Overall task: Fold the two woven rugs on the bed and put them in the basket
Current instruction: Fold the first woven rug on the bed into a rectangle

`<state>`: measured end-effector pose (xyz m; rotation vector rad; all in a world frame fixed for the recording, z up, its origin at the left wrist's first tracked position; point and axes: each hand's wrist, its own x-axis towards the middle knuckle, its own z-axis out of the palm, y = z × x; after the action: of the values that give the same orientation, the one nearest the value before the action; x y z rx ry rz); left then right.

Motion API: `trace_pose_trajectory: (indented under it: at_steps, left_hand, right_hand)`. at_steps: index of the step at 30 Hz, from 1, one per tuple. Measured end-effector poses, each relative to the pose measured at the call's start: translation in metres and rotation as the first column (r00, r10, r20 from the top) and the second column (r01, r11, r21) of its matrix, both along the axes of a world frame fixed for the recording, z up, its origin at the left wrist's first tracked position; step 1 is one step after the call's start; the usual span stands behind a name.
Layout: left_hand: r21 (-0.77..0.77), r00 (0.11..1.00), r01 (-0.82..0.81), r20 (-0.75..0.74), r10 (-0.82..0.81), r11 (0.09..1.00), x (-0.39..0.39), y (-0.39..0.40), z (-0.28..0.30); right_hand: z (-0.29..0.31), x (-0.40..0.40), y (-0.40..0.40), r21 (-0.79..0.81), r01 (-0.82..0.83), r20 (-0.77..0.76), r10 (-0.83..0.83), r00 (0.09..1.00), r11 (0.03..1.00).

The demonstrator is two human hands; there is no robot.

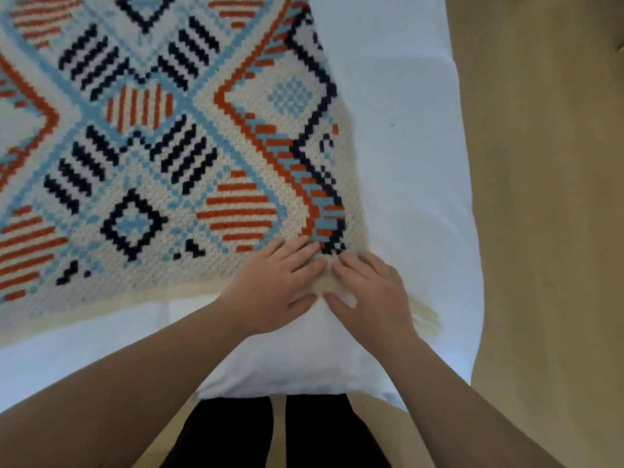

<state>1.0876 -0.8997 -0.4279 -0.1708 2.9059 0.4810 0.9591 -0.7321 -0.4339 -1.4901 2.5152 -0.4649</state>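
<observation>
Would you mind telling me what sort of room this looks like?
Most likely a bedroom: a white-sheeted bed carries a patterned woven rug, and pale wood-look flooring lies beside it. Both hands, left hand and right hand, rest on the rug's near corner.

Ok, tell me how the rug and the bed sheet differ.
The rug carries a pattern of orange, navy and light blue shapes on cream; the bed sheet is plain white. The rug looks coarse and knobbly in weave, with a fringe at its corner; the sheet looks smooth. The rug lies on top, the sheet beneath. Both lie spread flat, and the left hand and right hand rest across both.
</observation>
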Motion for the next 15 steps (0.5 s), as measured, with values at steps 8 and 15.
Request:
trace_pose_trajectory:
  at_steps: [8, 15]
  left_hand:
    - [0.051, 0.969, -0.043, -0.242, 0.054, 0.998, -0.026, 0.021, -0.007]
    - [0.118, 0.901, -0.301, -0.292, 0.322, 0.946, -0.057, 0.027, 0.020]
  right_hand:
    - [0.004, -0.031, 0.005, -0.104, -0.071, -0.069, 0.064, 0.996, 0.992]
    - [0.020, -0.080, -0.016, -0.245, -0.154, 0.035, 0.168, 0.985, 0.957]
